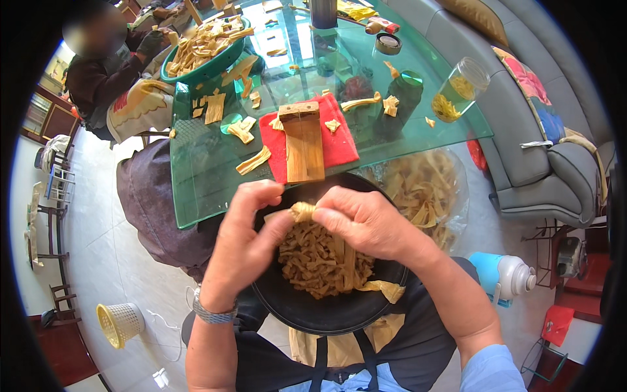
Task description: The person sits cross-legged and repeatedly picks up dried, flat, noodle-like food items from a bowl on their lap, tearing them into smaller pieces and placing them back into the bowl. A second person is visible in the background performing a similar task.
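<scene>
Right hand (pixel 353 219) pinches folded tan strip (pixel 302 211) above black bowl (pixel 326 318), left hand (pixel 251 225) thumbing it, grip unclear; seemingly mid-folding, next move likely needs a firm two-handed hold.

Right grip (pixel 366 225) pinches tan strip (pixel 303 211) over black bowl (pixel 326 320), left grip (pixel 245 238) just beside; wooden block (pixel 305 150), red cloth (pixel 341 140) on tabletop (pixel 202 163).
</scene>
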`<state>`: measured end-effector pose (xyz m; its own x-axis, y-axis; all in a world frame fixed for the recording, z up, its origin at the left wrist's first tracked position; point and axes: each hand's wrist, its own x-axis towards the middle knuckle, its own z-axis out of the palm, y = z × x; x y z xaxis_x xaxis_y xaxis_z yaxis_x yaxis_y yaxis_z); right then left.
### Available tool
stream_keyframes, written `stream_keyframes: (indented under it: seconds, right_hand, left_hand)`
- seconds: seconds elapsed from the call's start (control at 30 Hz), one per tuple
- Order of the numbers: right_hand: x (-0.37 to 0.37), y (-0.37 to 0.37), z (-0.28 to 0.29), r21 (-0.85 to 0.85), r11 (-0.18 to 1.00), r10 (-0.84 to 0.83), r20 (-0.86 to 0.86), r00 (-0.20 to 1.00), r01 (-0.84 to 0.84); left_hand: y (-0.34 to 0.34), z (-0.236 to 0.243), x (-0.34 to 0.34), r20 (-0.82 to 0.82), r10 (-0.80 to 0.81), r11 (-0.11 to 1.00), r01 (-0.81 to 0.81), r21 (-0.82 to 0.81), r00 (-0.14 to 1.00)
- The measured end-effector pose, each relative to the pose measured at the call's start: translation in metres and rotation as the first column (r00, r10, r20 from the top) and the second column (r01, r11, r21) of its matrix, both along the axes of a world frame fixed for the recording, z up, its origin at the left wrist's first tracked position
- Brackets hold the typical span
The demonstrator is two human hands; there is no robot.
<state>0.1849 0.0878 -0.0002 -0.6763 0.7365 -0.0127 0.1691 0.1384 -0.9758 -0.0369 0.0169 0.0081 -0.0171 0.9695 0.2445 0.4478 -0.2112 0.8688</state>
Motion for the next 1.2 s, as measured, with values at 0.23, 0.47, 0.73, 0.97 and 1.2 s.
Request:
stream_keyframes:
  seconds: [0.23,0.47,0.73,0.97,1.2]
  right_hand:
    - [-0.014,-0.013,-0.013,0.322,0.947,-0.028,0.072,0.997,0.003]
    - [-0.006,-0.018,0.0,0.012,0.948,0.304,0.254,0.918,-0.317]
    - [0.007,-0.03,0.01,-0.096,0.777,0.616,0.319,0.72,-0.622]
    - [0.007,-0.028,0.04,0.091,0.835,0.501,0.28,0.819,-0.542]
    - [0.006,0.001,0.018,0.372,0.897,0.179,0.182,0.967,-0.237]
  left_hand:
    - [-0.008,-0.021,0.033,-0.162,-0.135,0.99,0.139,0.018,0.978]
    - [-0.025,-0.026,0.02,-0.085,-0.425,0.821,0.344,-0.456,0.901]
    - [-0.056,-0.004,0.002,0.32,-0.646,0.485,0.696,-0.529,0.693]
    - [-0.033,0.031,-0.035,0.337,-0.645,0.476,0.706,-0.525,0.686]
    - [-0.014,0.029,-0.033,0.464,-0.069,0.721,0.366,-0.589,0.883]
